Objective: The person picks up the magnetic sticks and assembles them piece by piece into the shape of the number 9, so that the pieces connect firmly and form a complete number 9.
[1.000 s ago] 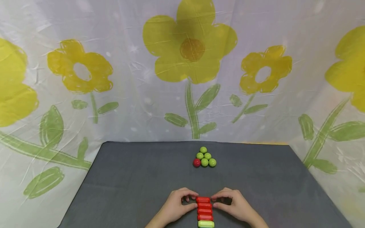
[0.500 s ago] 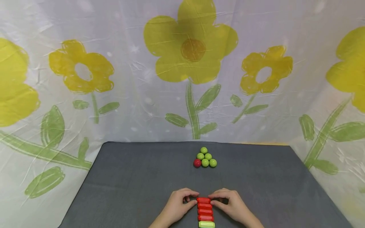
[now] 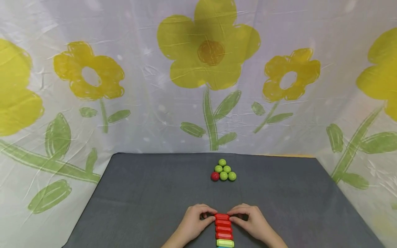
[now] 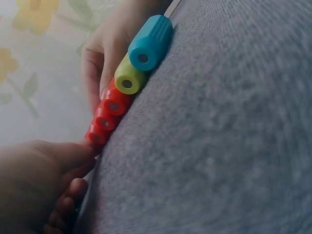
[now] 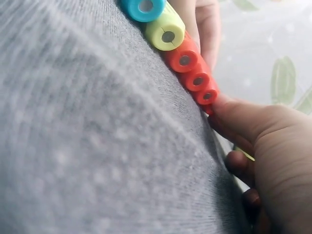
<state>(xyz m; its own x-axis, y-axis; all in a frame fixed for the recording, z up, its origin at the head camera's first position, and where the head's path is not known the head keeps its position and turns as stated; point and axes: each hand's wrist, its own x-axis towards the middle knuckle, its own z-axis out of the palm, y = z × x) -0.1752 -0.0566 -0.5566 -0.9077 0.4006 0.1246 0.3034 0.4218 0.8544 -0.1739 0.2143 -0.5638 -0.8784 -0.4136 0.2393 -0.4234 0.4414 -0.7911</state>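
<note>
A row of short ribbed red plastic rods lies crosswise at the front middle of the table, side by side. A yellow-green rod and a thicker blue rod continue the row toward the person. Round metal-looking discs show in the rod ends in both wrist views. My left hand pinches the left ends at the far end of the row between thumb and forefinger. On the other side, my right hand pinches the right ends the same way. The fingertips partly cover the farthest red rod.
Beyond the hands, several green balls and one red ball form a triangle on the dark grey tabletop. A flower-printed cloth hangs behind the table and at its sides.
My right hand has moved left, from beside the row to touching the red rods' right ends. The left hand stays at the left ends. The head view has shifted slightly.
</note>
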